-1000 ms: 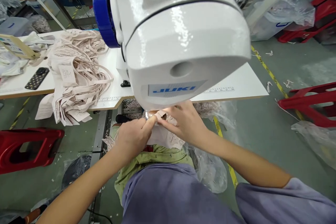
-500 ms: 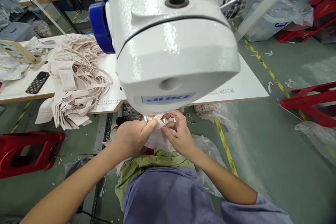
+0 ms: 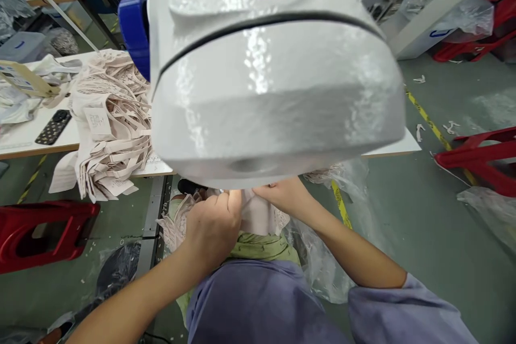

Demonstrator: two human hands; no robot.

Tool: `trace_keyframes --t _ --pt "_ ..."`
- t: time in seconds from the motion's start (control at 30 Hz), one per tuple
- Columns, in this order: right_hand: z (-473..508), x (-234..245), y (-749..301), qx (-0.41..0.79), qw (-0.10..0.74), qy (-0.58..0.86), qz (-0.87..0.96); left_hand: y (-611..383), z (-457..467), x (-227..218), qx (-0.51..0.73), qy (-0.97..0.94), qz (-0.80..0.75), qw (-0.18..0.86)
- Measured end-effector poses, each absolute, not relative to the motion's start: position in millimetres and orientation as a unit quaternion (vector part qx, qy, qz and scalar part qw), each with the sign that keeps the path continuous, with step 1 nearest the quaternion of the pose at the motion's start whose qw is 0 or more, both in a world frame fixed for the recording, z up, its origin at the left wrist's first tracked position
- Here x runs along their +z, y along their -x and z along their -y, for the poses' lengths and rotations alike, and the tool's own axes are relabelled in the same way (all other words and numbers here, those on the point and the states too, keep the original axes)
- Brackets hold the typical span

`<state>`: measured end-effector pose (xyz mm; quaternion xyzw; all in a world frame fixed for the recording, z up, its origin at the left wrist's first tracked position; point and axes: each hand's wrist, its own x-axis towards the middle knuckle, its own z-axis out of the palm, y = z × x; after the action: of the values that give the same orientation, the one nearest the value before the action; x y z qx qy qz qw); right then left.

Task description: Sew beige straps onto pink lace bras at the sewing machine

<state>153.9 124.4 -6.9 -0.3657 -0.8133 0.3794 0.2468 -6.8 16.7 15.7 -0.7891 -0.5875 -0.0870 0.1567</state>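
Observation:
The white sewing machine head (image 3: pixel 274 80) fills the upper middle of the view and hides the needle area. Just below its front edge my left hand (image 3: pixel 212 228) is closed on a pale pink lace-trimmed fabric piece (image 3: pixel 262 217), thumb up against the machine's underside. My right hand (image 3: pixel 288 196) pinches the same fabric from the right, its fingertips partly hidden under the machine. The fabric hangs down over my lap, above a green cloth (image 3: pixel 258 247).
A heap of beige straps and labelled pieces (image 3: pixel 110 129) lies on the white table (image 3: pixel 36 137) at left, beside a dark phone (image 3: pixel 52 126). Red plastic stools (image 3: pixel 40 228) stand on the floor left and right. Plastic bags (image 3: pixel 322 263) lie near my right knee.
My head has come closer and lower, so the machine head now covers more of the view. Both hands have slid further under it, still holding the fabric.

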Motion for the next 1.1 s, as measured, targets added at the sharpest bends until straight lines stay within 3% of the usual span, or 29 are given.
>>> trace_keyframes --t 0.3,1.1 --pt "-141.3 0.6 -149.3 0.389 0.29 0.301 0.821 2.4 -19.3 17.6 -0.095 0.774 0.6 0.175" --pt "-133.3 -9.1 -157.7 0.458 0.313 0.338 0.76 7.7 -9.8 8.4 -0.116 0.767 0.616 0.136"
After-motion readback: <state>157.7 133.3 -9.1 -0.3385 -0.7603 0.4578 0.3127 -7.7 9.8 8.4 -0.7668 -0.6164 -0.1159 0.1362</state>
